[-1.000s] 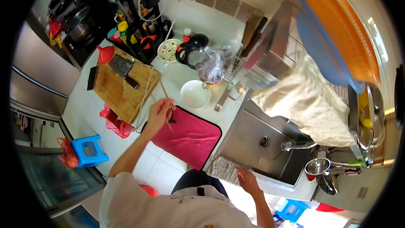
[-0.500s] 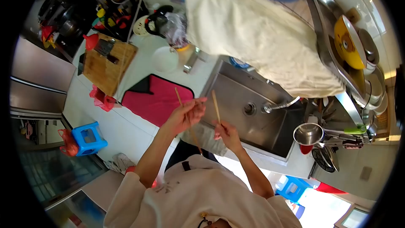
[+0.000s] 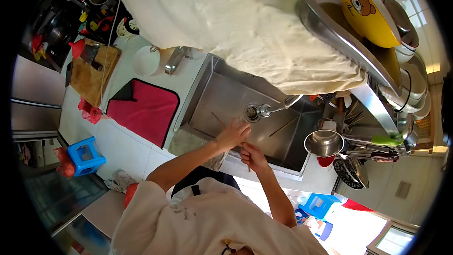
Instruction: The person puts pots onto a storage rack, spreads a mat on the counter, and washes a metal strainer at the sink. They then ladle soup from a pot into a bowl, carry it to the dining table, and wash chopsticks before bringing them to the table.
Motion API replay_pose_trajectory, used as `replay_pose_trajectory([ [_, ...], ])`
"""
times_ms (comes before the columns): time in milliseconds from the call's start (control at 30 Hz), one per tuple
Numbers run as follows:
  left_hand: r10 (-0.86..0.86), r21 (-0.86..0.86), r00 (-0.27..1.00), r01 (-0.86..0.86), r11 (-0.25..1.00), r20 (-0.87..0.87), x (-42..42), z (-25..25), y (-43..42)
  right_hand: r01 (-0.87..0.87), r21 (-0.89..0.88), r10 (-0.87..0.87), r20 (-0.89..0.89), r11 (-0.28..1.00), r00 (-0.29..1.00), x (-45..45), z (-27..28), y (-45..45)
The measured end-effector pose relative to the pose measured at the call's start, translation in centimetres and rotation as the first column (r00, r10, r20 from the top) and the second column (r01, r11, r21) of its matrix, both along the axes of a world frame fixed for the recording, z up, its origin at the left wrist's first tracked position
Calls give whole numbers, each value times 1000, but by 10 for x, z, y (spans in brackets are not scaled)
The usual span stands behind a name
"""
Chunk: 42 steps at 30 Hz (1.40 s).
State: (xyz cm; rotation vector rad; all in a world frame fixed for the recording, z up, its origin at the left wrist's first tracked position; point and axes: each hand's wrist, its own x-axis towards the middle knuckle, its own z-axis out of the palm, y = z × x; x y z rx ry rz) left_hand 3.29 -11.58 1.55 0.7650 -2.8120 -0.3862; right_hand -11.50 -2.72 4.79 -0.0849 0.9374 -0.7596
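Note:
My left hand (image 3: 232, 135) is closed over the sink's near edge, with a thin wooden chopstick (image 3: 218, 118) sticking out past its far side. Just right of it and touching or nearly touching, my right hand (image 3: 255, 157) grips another chopstick (image 3: 249, 167), whose lower end shows below the fingers. The fingers of both hands partly hide the sticks. Beneath them is the steel sink (image 3: 222, 85), where a thin dark stick (image 3: 283, 126) lies right of the drain (image 3: 252, 112). A grey-green cloth (image 3: 186, 140) hangs over the counter edge beside my left forearm.
A faucet (image 3: 278, 107) reaches over the sink. Cream cloth (image 3: 236, 28) covers things behind. Left are a pink mat (image 3: 144, 111), a white bowl (image 3: 146, 61) and a cutting board (image 3: 94, 71). Right stand a steel pot (image 3: 324, 143) and a yellow bowl (image 3: 365, 9).
Both hands have moved lower, toward the sink's near edge, and come together; they were apart with a chopstick raised in each. The view has shifted toward the right.

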Motion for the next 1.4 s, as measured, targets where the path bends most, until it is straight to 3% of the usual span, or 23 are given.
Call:
replay_pose_trajectory([
  [67,22,-202,1000,-18,979,16,-18,-5,-28,62,40,-63,9,997,998,-17,-15,0],
  [133,31,-234,941,51,971,336,-37,16,-69,135,1,-134,-136,991,982,-32,-29,-5],
  [200,127,-134,964,-97,986,234,-72,3,-117,228,37,-218,-174,973,960,-41,-37,-3],
  [267,202,-314,963,-139,939,181,-92,-9,-150,326,129,-312,-119,936,943,-51,-42,-11],
  [433,363,-820,929,-261,509,-71,-95,-43,-186,449,169,-407,-236,877,883,-91,-97,-4],
  [500,362,-965,923,-203,166,-132,-81,-21,-184,482,196,-405,-330,854,853,-112,-115,-4],
  [600,343,-506,932,-241,828,117,-74,-10,-186,479,232,-385,-355,847,852,-126,-122,-12],
  [667,228,27,946,-240,970,231,-70,-7,-182,328,144,-292,-227,933,929,-125,-121,-16],
  [700,152,304,954,-229,925,257,-68,-7,-178,262,106,-243,-165,959,956,-115,-109,-23],
  [733,353,302,936,-340,891,12,-64,-13,-162,195,61,-188,-104,979,977,-106,-100,-31],
  [800,633,367,628,-516,774,-452,-52,-31,-113,123,3,-123,-88,992,989,-87,-90,-48],
  [833,777,701,605,-477,530,-176,-54,-60,-95,87,-26,-89,-79,996,993,-79,-89,-56],
  [867,788,895,601,-415,163,135,-57,-85,-81,41,-33,-43,-67,999,997,-72,-94,-63],
  [900,800,983,584,-182,-37,138,-59,-83,-71,-7,-34,5,-58,999,998,-66,-96,-68],
  [967,817,860,556,334,-386,151,-64,-81,-60,-69,3,69,-71,998,995,-61,-95,-76],
  [1033,865,775,488,501,-386,115,-71,-121,-66,-83,93,93,-110,992,990,-55,-67,-77],
  [1067,887,723,450,580,-376,100,-76,-137,-69,-20,96,43,-236,995,971,-62,-72,-68],
  [1133,916,528,315,749,-400,247,-75,-129,-69,87,65,-47,-466,994,884,-96,-105,-40],
  [1167,914,429,246,823,-373,322,-70,-122,-71,119,70,-55,-592,990,804,-125,-159,-18],
  [1233,928,454,264,815,-360,263,-65,-113,-62,93,138,35,-719,986,694,-181,-243,3],
  [1267,934,374,250,865,-334,257,-65,-121,-59,362,124,-98,-838,924,537,-203,-310,16],
  [1367,919,246,259,909,-336,297,-64,-162,-45,220,133,35,-916,966,399,-212,-331,-11],
  [1400,918,294,236,896,-333,319,-55,-165,-50,199,148,71,-934,969,350,-213,-332,-17],
])
